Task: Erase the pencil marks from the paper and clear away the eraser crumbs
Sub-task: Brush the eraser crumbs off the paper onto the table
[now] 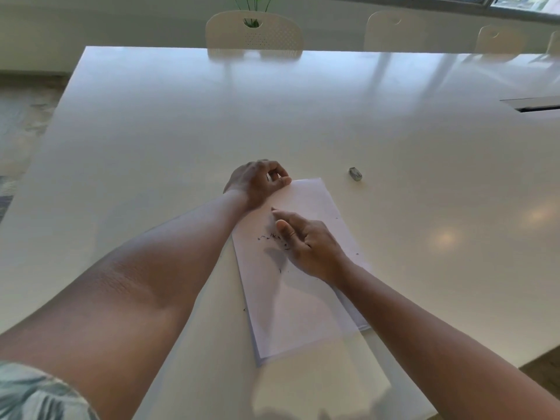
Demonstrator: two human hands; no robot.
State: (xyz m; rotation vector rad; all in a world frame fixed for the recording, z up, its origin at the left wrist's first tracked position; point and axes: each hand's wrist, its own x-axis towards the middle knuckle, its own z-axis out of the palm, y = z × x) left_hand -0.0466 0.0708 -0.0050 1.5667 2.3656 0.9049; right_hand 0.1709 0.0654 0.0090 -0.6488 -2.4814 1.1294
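Erasing looks done (eraser (355,173) set aside); right hand (306,247) fingers, straight and together, must sweep crumbs (272,237) just beside them off the paper (291,304), whose far corner the left hand (257,183) pinches

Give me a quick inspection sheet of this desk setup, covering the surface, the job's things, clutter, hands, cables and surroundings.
Surface: glossy white table, reflecting light.
Job's things: paper, a thin stack lying flat; dark eraser crumbs scattered on it mid-sheet, a few strays near its edges; eraser lying alone on the table, beyond the paper's far right corner.
Clutter: nothing seen.
Hands: left hand pinches the paper's far left corner; right hand over the paper beside the crumbs, fingers relaxed, holding nothing.
Cables: nothing seen; a slot in the tabletop at far right.
Surroundings: white chairs along the far side, a green plant behind.
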